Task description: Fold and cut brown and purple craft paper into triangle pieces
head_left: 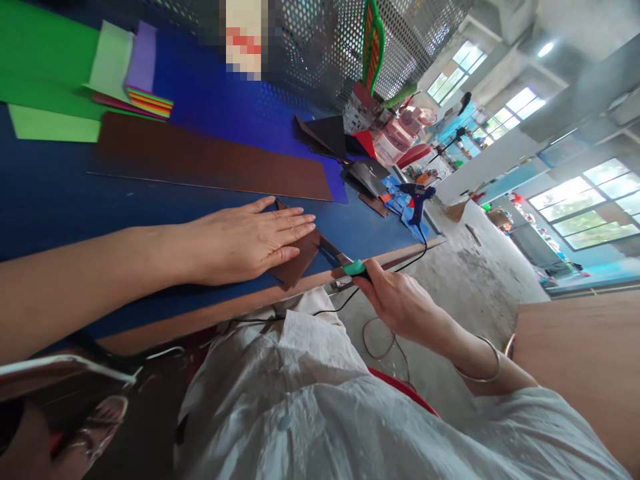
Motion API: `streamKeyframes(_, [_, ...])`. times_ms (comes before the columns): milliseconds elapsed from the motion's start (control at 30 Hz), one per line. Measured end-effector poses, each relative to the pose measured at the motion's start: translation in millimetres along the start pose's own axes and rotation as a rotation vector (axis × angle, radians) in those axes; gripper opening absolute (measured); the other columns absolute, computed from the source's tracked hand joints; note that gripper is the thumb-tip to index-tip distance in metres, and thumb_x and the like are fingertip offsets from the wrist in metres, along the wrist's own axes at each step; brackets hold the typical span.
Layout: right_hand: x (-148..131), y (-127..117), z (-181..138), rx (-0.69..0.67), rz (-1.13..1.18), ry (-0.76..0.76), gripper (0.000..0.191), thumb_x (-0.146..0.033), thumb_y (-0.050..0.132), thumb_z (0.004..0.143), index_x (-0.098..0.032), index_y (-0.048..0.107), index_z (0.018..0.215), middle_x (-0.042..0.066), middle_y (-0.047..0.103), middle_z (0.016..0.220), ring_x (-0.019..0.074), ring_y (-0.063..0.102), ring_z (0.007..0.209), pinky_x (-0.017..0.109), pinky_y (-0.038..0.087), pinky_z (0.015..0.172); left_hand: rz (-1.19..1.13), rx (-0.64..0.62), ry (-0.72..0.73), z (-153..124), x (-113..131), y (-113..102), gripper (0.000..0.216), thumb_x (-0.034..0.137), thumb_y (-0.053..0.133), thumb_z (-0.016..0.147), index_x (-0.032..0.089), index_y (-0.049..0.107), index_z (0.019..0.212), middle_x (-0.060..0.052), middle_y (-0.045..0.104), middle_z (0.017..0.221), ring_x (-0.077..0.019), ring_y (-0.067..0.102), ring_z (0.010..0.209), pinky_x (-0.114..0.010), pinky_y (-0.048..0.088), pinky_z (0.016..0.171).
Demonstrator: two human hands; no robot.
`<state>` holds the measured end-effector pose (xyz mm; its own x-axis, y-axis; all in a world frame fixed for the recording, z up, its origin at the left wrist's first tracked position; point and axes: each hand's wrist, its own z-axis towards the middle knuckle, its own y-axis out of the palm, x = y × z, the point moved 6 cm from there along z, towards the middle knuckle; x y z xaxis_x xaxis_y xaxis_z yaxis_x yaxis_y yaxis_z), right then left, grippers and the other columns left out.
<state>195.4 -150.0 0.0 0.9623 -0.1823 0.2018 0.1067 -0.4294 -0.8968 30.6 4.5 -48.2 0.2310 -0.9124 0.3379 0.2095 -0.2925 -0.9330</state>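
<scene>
My left hand point(250, 241) lies flat with fingers stretched out, pressing on a small brown sheet piece point(300, 261) near the table's front edge. Part of that piece is hidden under the palm and fingers. At its right side, my right hand point(395, 293) is closed round scissors point(355, 268) with a green and black handle. The scissors' blades point left toward the brown piece; whether they touch it I cannot tell. Just behind my left hand lies a long brown sheet strip point(215, 160).
Blue table point(165, 213) with a wooden front edge. Green sheets point(45, 53) and a stack of coloured sheets point(150, 103) lie at the back left. A blue glue gun point(417, 197) with a black cable sits at the right corner by dark scraps point(367, 175). Perforated metal panel point(320, 40) behind.
</scene>
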Motion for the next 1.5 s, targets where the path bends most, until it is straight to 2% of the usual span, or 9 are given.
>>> streamKeyframes(100, [-0.2,2.5,0.1,0.01,-0.002,-0.011,0.021,-0.036,0.032,0.115,-0.019,0.045,0.115,0.008,0.078,0.094,0.0257,0.076,0.081,0.032,0.017,0.057,0.013,-0.018,-0.016,0.0,0.0,0.5,0.07,0.05,0.023,0.105,0.023,0.037,0.168,-0.005,0.042,0.172,-0.025,0.03,0.164,-0.045,0.004,0.135])
streamKeyframes(300, [-1.6,6.8,-0.9,0.013,-0.068,0.025,0.023,-0.037,0.033,0.116,-0.019,0.047,0.117,0.01,0.079,0.102,0.0278,0.079,0.088,0.032,0.016,0.056,-0.014,0.003,0.004,0.3,0.8,-0.3,0.068,0.053,0.024,0.105,0.03,0.037,0.168,-0.004,0.043,0.172,-0.0262,0.032,0.164,-0.047,0.005,0.135])
streamKeyframes(400, [-3.5,8.4,-2.4,0.046,-0.116,0.033,0.024,-0.038,0.034,0.115,-0.019,0.049,0.118,0.011,0.079,0.104,0.0286,0.08,0.089,0.032,0.015,0.055,-0.022,0.001,-0.007,0.4,1.4,-0.9,0.069,0.052,0.025,0.105,0.027,0.038,0.168,-0.006,0.044,0.172,-0.0279,0.033,0.163,-0.049,0.006,0.135])
streamKeyframes(567, [-5.2,13.0,-5.9,0.121,-0.183,0.021,0.021,-0.037,0.037,0.115,-0.022,0.052,0.116,0.009,0.078,0.104,0.0272,0.08,0.086,0.033,0.015,0.054,0.02,-0.005,0.002,-0.1,2.9,-1.1,0.069,0.05,0.022,0.105,0.026,0.038,0.167,-0.004,0.043,0.172,-0.0247,0.032,0.163,-0.046,0.004,0.135])
streamKeyframes(733, [-7.7,14.6,-7.3,0.185,-0.237,-0.003,0.023,-0.039,0.039,0.114,-0.023,0.056,0.115,0.009,0.078,0.103,0.025,0.079,0.087,0.034,0.015,0.055,-0.005,0.015,0.01,-0.5,1.5,-1.1,0.068,0.052,0.023,0.105,0.031,0.037,0.168,-0.003,0.043,0.172,-0.0249,0.033,0.163,-0.046,0.005,0.135])
streamKeyframes(1067, [-12.9,14.4,-10.8,0.177,-0.196,-0.058,0.021,-0.037,0.042,0.113,-0.023,0.056,0.117,0.009,0.078,0.104,0.0252,0.079,0.086,0.032,0.017,0.055,-0.044,0.015,0.005,-0.4,2.7,-2.9,0.067,0.049,0.025,0.105,0.03,0.038,0.167,-0.005,0.044,0.171,-0.0283,0.035,0.162,-0.05,0.008,0.135])
streamKeyframes(1267, [-5.4,9.0,-3.3,0.156,-0.142,0.02,0.02,-0.035,0.039,0.114,-0.022,0.054,0.118,0.008,0.078,0.106,0.0245,0.079,0.087,0.032,0.017,0.055,-0.025,0.006,0.01,-0.1,2.7,-2.5,0.066,0.049,0.024,0.105,0.033,0.036,0.168,-0.003,0.044,0.172,-0.0276,0.035,0.162,-0.05,0.007,0.135])
streamKeyframes(1500, [-9.7,16.3,-11.6,0.108,-0.165,0.001,0.02,-0.032,0.042,0.113,-0.02,0.057,0.118,0.009,0.078,0.108,0.027,0.079,0.09,0.032,0.016,0.056,0.028,-0.037,-0.007,0.3,2.3,0.3,0.068,0.045,0.021,0.105,0.025,0.031,0.17,-0.005,0.039,0.174,-0.0278,0.03,0.164,-0.05,0.005,0.134])
